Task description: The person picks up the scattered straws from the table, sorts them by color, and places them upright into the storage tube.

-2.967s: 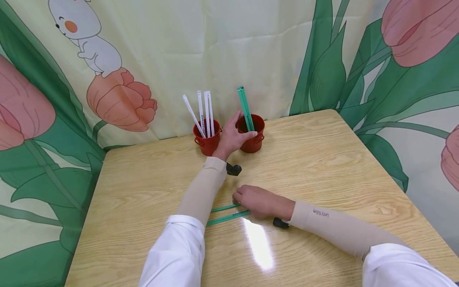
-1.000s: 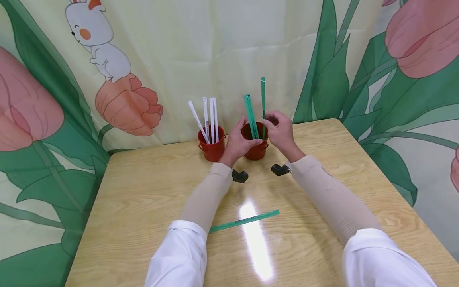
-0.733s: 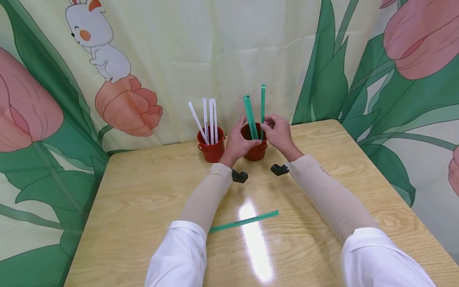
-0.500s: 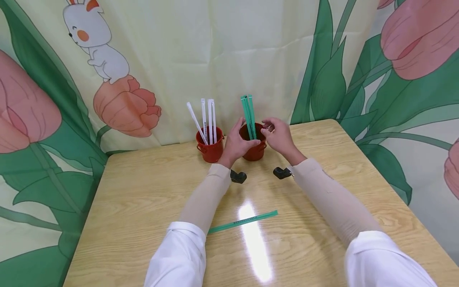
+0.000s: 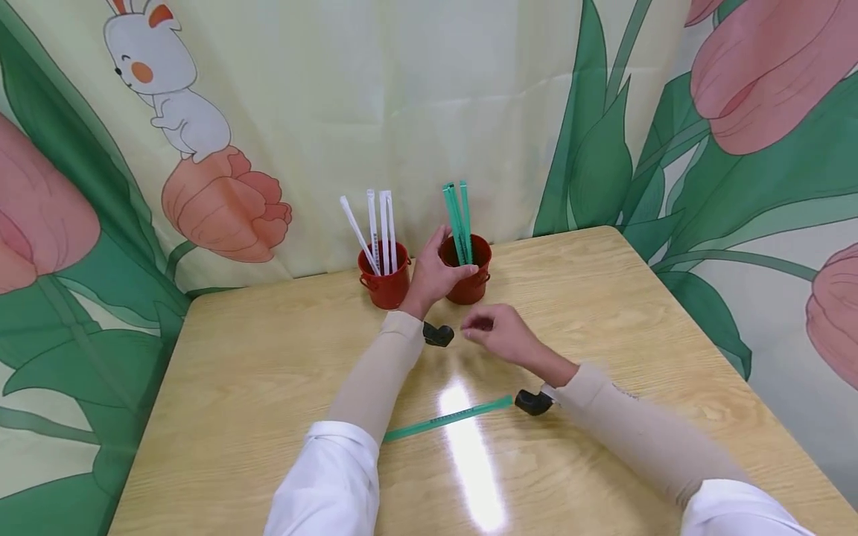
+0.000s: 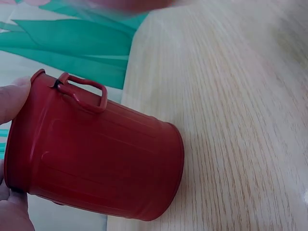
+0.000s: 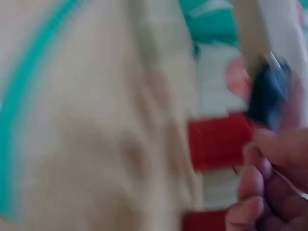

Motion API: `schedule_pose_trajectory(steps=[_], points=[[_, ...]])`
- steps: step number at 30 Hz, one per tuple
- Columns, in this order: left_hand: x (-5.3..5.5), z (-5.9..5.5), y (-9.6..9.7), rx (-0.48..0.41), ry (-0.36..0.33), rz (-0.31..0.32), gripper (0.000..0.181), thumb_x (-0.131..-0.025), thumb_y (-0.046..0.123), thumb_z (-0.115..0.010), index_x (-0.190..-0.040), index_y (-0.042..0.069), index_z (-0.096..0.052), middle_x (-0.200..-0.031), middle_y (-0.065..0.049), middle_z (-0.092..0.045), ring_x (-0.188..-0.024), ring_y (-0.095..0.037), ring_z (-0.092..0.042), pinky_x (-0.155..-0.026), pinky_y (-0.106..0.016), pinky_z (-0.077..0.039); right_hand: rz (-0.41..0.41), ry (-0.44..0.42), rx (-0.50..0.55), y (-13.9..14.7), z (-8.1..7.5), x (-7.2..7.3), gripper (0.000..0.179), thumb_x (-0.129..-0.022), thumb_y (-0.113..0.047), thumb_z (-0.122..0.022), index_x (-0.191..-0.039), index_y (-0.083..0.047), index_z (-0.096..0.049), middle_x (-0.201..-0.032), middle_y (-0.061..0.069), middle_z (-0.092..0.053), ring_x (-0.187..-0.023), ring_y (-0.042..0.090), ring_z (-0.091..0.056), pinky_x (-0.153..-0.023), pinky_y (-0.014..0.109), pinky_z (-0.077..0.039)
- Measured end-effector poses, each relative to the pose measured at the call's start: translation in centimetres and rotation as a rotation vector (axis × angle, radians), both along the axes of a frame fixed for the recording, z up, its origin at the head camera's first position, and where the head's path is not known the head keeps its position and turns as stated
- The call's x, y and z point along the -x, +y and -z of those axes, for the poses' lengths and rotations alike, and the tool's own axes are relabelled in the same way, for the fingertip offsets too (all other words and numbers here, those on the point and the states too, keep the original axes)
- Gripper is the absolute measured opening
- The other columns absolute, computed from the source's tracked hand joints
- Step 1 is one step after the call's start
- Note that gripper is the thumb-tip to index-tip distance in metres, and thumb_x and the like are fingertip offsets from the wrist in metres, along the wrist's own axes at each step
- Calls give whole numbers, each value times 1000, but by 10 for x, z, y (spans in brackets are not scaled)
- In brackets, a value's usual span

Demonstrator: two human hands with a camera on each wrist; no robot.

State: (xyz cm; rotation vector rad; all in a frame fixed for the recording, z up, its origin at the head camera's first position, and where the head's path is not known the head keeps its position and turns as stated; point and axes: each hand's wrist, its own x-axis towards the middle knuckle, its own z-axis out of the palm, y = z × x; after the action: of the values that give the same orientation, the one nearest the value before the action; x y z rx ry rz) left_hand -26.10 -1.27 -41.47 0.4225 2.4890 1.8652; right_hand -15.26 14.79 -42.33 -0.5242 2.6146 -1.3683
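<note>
My left hand (image 5: pixel 434 274) holds the rim of the right red bucket (image 5: pixel 467 291), thumb at the front and fingers on the far left side. Several green wrapped straws (image 5: pixel 459 223) stand in that bucket, leaning slightly left. In the left wrist view the red bucket (image 6: pixel 106 154) fills the left half, with fingers at its rim. My right hand (image 5: pixel 503 333) is over the table in front of the bucket, fingers loosely curled, holding nothing. Nearer to me, one green wrapped straw (image 5: pixel 449 419) lies flat; its left end is partly hidden by my left forearm.
A second red bucket (image 5: pixel 390 290) with several white wrapped straws (image 5: pixel 383 234) stands left of my left hand. The wooden table (image 5: pixel 255 387) meets a printed curtain (image 5: pixel 482 112) at the back. Black wrist cameras (image 5: pixel 533 403) stick out below both wrists.
My right hand brought a green straw from the table into the right bucket, let it go, and moved back toward me. My left hand stays on the bucket. One green straw stays lying.
</note>
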Motion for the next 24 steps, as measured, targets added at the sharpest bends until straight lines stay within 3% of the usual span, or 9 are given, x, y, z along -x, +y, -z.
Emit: schedule_pose_trajectory(steps=[5,9,18,24], points=[[-1,-2,-4,0,-28,-8,90,-86,14,-86,-161,15,-37,-159,-8,-50,-147,-31,-48,-121,-52,-44,-350,34,-222,-20,19,-33,10,-92,-11,-76,-102,-10,-77,-93,-4,-72,-82,6,-57,-76,22,-51],[-2,-1,-1,-2,-42,4,86,-86,15,-86,-159,16,-40,-157,-7,-52,-145,-32,-50,-116,-53,-49,-520,118,-371,-29,28,-50,20,-86,-11,-82,-105,-13,-76,-95,-6,-69,-85,4,-54,-81,21,-51],[0,0,1,-12,-41,2,84,-85,16,-87,-157,16,-42,-155,-6,-54,-145,-33,-49,-115,-53,-50,-605,181,-431,-32,36,-57,17,-88,-3,-76,-100,-15,-73,-87,-6,-65,-84,5,-52,-80,19,-49],[2,2,-1,-24,-41,3,85,-85,16,-87,-158,16,-42,-155,-6,-54,-145,-33,-49,-116,-52,-49,-641,296,-467,-32,38,-60,16,-87,0,-71,-94,-15,-70,-88,-4,-65,-86,10,-57,-80,20,-51]])
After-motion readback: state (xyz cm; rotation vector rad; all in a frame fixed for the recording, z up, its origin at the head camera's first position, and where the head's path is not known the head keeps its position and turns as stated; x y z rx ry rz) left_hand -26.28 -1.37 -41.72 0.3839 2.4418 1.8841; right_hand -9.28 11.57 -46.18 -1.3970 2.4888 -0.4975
